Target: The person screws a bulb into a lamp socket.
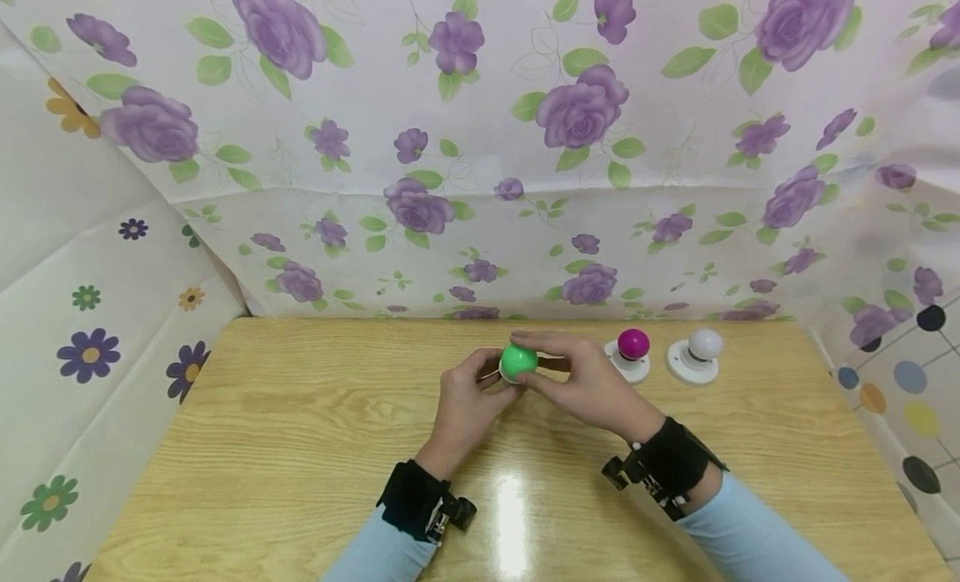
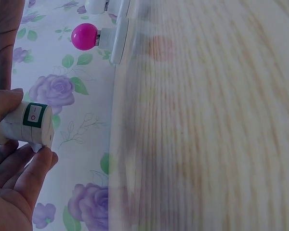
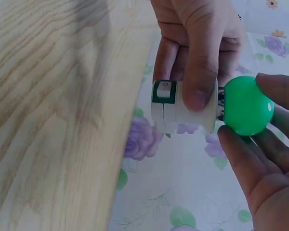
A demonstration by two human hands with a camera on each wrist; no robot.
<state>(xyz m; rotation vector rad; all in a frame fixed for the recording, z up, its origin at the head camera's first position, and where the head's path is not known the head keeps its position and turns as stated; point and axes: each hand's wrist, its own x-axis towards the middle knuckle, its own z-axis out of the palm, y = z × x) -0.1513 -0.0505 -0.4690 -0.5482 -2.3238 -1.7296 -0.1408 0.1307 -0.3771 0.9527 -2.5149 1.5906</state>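
Note:
Above the middle of the table, a green light bulb (image 1: 519,363) sits in a white lamp socket (image 2: 24,122) with a rocker switch on a green plate. My left hand (image 1: 468,401) grips the socket body, thumb on one side and fingers on the other. With thumb and fingers, my right hand (image 1: 588,383) holds the round green bulb. In the right wrist view some metal of the bulb's base (image 3: 221,103) shows between bulb and socket. How far the bulb is screwed in cannot be told.
Right of my hands, a magenta bulb (image 1: 633,343) stands in a white round-based holder (image 1: 632,369). Beside it a white bulb (image 1: 705,344) stands in a similar holder (image 1: 691,372). A flowered cloth (image 1: 480,148) hangs behind the wooden table (image 1: 300,449).

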